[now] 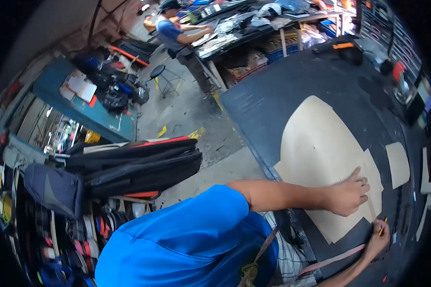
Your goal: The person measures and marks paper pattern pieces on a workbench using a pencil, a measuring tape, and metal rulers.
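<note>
A large tan paper pattern [316,138] with a rounded tip lies on the dark table. My left hand [348,196] presses on its lower part, index finger stretched out and rings on its fingers. Between the two hands runs a narrow pale strip [371,208], whose kind I cannot make out. My right hand [379,237] is closed around a yellow pencil [381,231] at the pattern's near corner. A pinkish measuring tape [333,257] hangs from my neck and stretches toward my right wrist.
Smaller paper pieces [398,165] lie along the table's [246,103] far side. An orange-handled tool [343,46] rests at one end. Another person [179,38] works at a cluttered bench. Behind me are a stool [158,71], stacked black material [143,165] and a backpack [52,189].
</note>
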`<state>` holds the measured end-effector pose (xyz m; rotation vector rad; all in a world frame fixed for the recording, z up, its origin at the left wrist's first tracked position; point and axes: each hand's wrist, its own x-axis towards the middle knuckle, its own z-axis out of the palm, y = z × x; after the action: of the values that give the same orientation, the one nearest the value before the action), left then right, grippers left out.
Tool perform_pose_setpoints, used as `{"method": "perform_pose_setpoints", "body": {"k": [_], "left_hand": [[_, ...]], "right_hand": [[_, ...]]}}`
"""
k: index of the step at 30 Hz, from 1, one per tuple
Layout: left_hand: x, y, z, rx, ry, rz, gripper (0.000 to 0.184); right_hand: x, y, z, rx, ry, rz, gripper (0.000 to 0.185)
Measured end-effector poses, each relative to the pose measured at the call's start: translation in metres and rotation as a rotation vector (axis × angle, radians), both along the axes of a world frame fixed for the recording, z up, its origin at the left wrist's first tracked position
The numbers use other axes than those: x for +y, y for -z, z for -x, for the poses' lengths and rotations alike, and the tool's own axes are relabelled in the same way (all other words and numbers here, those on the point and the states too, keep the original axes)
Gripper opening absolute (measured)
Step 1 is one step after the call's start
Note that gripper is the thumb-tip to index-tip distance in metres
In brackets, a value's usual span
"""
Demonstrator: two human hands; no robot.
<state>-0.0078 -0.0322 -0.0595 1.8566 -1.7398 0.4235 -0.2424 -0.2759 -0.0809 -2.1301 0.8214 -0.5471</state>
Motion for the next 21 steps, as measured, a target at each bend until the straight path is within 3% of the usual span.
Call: {"method": "perform_pose_setpoints", "body": {"k": [4, 7, 9, 11, 12, 13, 14, 16, 21], "left_hand": [[-0.003, 0.0, 0.004, 0.059, 0.016, 0.016, 0.035], [-0.004, -0.001, -0.01, 0.169, 0.104, -0.046, 0.05], [-0.032, 0.041, -0.036, 0.052, 0.113, 0.14, 0.051], [-0.042, 0.027, -0.07, 0.178, 0.2, 0.008, 0.059], [-0.042, 0.001, -0.088, 0.36, 0.188, -0.25, 0.06], [-0.034, -0.052, -0.089, 0.031, -0.031, -0.513, 0.062], [-0.04, -0.049, -0.104, 0.033, -0.065, -0.511, 0.067], [-0.053, -0.043, -0.124, -0.025, -0.131, -0.483, 0.072], [-0.068, -0.066, -0.133, 0.065, -0.091, -0.575, 0.082]], "right_hand": [[-0.002, -0.003, 0.005, 0.018, 0.042, -0.017, 0.01], [-0.007, 0.009, 0.007, 0.013, 0.036, 0.06, 0.013], [0.022, -0.01, 0.001, 0.008, 0.128, 0.091, 0.02], [0.057, -0.049, -0.006, 0.046, 0.242, -0.044, 0.022], [0.073, -0.064, -0.013, 0.078, 0.313, -0.042, 0.022], [0.078, -0.067, -0.014, 0.039, 0.285, -0.063, 0.022], [0.08, -0.071, -0.017, 0.064, 0.29, -0.01, 0.015], [0.072, -0.058, -0.016, -0.077, 0.244, -0.147, 0.008], [0.068, -0.057, -0.014, -0.101, 0.267, -0.2, 0.003]]}}
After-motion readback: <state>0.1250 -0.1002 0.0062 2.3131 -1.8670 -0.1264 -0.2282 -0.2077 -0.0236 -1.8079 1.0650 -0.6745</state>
